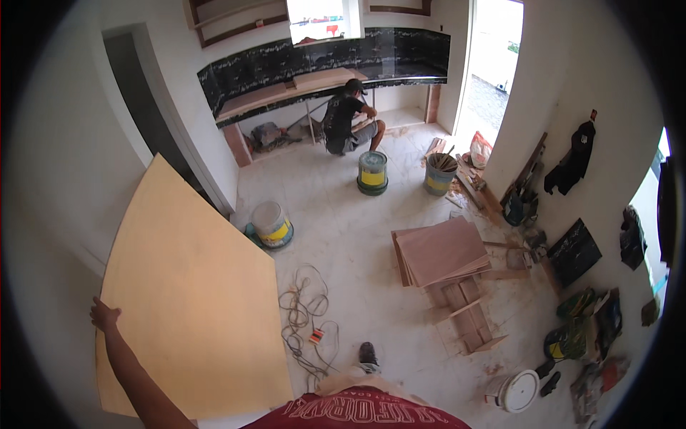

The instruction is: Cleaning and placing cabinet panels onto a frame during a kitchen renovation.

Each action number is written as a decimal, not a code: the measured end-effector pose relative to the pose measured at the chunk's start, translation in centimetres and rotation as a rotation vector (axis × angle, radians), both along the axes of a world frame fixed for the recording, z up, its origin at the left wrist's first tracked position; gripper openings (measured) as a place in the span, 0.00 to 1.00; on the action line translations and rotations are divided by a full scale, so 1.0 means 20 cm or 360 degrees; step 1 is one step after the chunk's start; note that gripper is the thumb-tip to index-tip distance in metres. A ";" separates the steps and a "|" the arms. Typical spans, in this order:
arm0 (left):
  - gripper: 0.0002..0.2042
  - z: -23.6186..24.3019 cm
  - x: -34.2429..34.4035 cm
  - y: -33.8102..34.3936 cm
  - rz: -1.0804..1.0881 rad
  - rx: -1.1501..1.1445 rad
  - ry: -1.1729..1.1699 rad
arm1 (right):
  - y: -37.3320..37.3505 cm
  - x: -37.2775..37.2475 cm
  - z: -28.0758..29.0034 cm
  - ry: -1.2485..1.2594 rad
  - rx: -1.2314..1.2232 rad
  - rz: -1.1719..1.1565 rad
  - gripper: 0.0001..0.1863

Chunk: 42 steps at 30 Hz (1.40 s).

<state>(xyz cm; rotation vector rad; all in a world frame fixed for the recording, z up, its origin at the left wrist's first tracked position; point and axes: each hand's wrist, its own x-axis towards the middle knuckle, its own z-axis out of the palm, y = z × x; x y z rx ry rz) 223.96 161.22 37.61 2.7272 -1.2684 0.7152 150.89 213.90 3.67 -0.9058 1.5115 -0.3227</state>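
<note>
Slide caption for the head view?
Left hand grips the edge of a large plywood sheet; another person crouches by the counter.

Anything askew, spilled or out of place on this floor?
Yes. A cable lies in a loose tangle on the tiled floor, right beside the plywood sheet the left hand grips. Wood offcuts and debris are scattered along the right wall.

left hand [104, 314] grips the left edge of a big tan wood sheet [189, 307] standing by the wall | right hand not seen | tangled cord [304, 314] on the white floor just beside the sheet | stack of brown boards [443, 250] well apart | another person [346, 118] crouches under the counter [286, 89] near two buckets [372, 171]
</note>
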 end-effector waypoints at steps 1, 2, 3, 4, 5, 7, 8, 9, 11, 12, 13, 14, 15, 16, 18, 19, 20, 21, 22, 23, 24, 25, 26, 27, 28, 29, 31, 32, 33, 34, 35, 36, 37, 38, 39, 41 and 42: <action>0.47 0.01 -0.01 -0.01 -0.0008 -0.0032 -0.0004 | 0.00 0.04 0.01 -0.0015 -0.0015 0.0014 0.17; 0.46 0.02 -0.07 -0.01 -0.0036 0.0020 0.0026 | 0.01 0.08 0.01 -0.0020 -0.0020 0.0011 0.17; 0.46 0.03 -0.08 0.03 -0.0048 0.0074 0.0051 | 0.02 0.12 0.02 -0.0024 -0.0030 0.0022 0.17; 0.46 0.05 -0.09 0.04 -0.0083 0.0062 0.0056 | 0.02 0.15 0.02 -0.0026 -0.0044 0.0029 0.17; 0.46 0.05 -0.08 0.06 -0.0068 0.0051 0.0059 | 0.03 0.18 0.03 -0.0034 -0.0055 0.0038 0.17; 0.45 0.07 -0.06 0.06 -0.0066 0.0083 0.0050 | 0.02 0.24 0.05 -0.0037 -0.0079 0.0061 0.18; 0.45 0.08 -0.08 0.06 -0.0095 0.0096 0.0074 | 0.04 0.27 0.06 -0.0032 -0.0083 0.0061 0.18; 0.45 0.09 -0.08 0.07 -0.0089 0.0088 0.0083 | 0.05 0.30 0.07 -0.0037 -0.0088 0.0060 0.18; 0.43 0.10 -0.08 0.10 -0.0103 0.0083 0.0072 | 0.07 0.34 0.08 -0.0047 -0.0109 0.0071 0.18; 0.43 0.10 -0.09 0.11 -0.0101 0.0092 0.0076 | 0.08 0.37 0.07 -0.0056 -0.0119 0.0078 0.18; 0.42 0.11 -0.09 0.12 -0.0105 0.0070 0.0080 | 0.10 0.39 0.07 -0.0068 -0.0127 0.0079 0.18; 0.41 0.13 -0.11 0.12 -0.0116 0.0053 0.0070 | 0.13 0.43 0.07 -0.0083 -0.0135 0.0074 0.18; 0.41 0.14 -0.12 0.12 -0.0112 0.0064 0.0054 | 0.16 0.46 0.07 -0.0091 -0.0140 0.0079 0.18; 0.41 0.14 -0.14 0.11 -0.0101 0.0095 0.0056 | 0.19 0.49 0.07 -0.0098 -0.0145 0.0079 0.18; 0.41 0.13 -0.13 0.07 -0.0100 0.0181 0.0107 | 0.26 0.54 0.08 -0.0115 -0.0160 0.0082 0.18; 0.41 0.15 -0.10 0.07 -0.0109 0.0198 0.0080 | 0.30 0.57 0.08 -0.0131 -0.0164 0.0096 0.19; 0.41 0.17 -0.09 0.05 -0.0184 0.0296 0.0214 | 0.34 0.59 0.09 -0.0141 -0.0167 0.0087 0.19; 0.40 0.18 -0.09 0.02 -0.0258 0.0397 0.0349 | 0.38 0.62 0.10 -0.0153 -0.0169 0.0074 0.19; 0.40 0.18 -0.05 0.02 -0.0263 0.0416 0.0330 | 0.40 0.63 0.11 -0.0161 -0.0173 0.0087 0.19; 0.38 0.16 0.01 0.03 -0.0310 0.0443 0.0072 | 0.43 0.64 0.11 -0.0172 -0.0176 0.0105 0.19; 0.37 0.16 0.07 0.05 -0.0357 0.0466 -0.0184 | 0.46 0.66 0.12 -0.0181 -0.0171 0.0115 0.19; 0.37 0.14 0.12 0.03 -0.0379 0.0477 -0.0189 | 0.50 0.67 0.14 -0.0189 -0.0186 0.0104 0.19; 0.35 0.12 0.15 -0.02 -0.0573 0.0319 0.0191 | 0.55 0.69 0.15 -0.0189 -0.0176 0.0076 0.19; 0.34 0.12 0.09 -0.02 -0.0749 0.0174 0.0588 | 0.60 0.70 0.16 -0.0192 -0.0160 0.0038 0.19; 0.34 0.09 0.04 -0.02 -0.0703 0.0105 0.0499 | 0.64 0.72 0.18 -0.0186 -0.0147 0.0013 0.19; 0.34 0.10 0.07 -0.02 -0.0701 0.0112 0.0501 | 0.68 0.72 0.19 -0.0196 -0.0143 0.0014 0.19; 0.33 0.09 0.24 -0.01 -0.0732 0.0009 0.0523 | 0.76 0.71 0.20 -0.0228 -0.0140 0.0019 0.20; 0.33 0.12 0.05 -0.01 -0.0719 0.0127 0.0584 | 0.82 0.74 0.22 -0.0228 -0.0121 -0.0042 0.20; 0.33 0.12 0.05 0.00 -0.0707 0.0132 0.0587 | 0.86 0.74 0.23 -0.0243 -0.0117 -0.0053 0.20; 0.32 0.12 0.05 0.00 -0.0672 0.0127 0.0568 | 0.90 0.74 0.23 -0.0266 -0.0116 -0.0057 0.20; 0.32 0.13 0.07 0.00 -0.0642 0.0125 0.0544 | 0.95 0.75 0.25 -0.0295 -0.0124 -0.0072 0.20; 0.32 0.12 0.09 0.00 -0.0640 0.0136 0.0535 | 1.00 0.75 0.26 -0.0325 -0.0130 -0.0080 0.20; 0.31 0.11 0.10 0.00 -0.0624 0.0126 0.0554 | 1.04 0.75 0.27 -0.0361 -0.0152 -0.0087 0.20; 0.29 0.10 0.09 -0.02 -0.0615 0.0118 0.0579 | 1.08 0.75 0.28 -0.0401 -0.0181 -0.0084 0.20; 0.29 0.09 0.10 -0.02 -0.0625 0.0129 0.0573 | 1.10 0.74 0.28 -0.0440 -0.0227 -0.0073 0.20; 0.27 0.09 0.06 0.00 -0.0591 0.0100 0.0611 | 1.10 0.70 0.25 -0.0482 -0.0404 -0.0031 0.20; 0.27 0.11 0.06 0.01 -0.0604 0.0112 0.0612 | 1.06 0.66 0.22 -0.0359 -0.0471 0.0042 0.21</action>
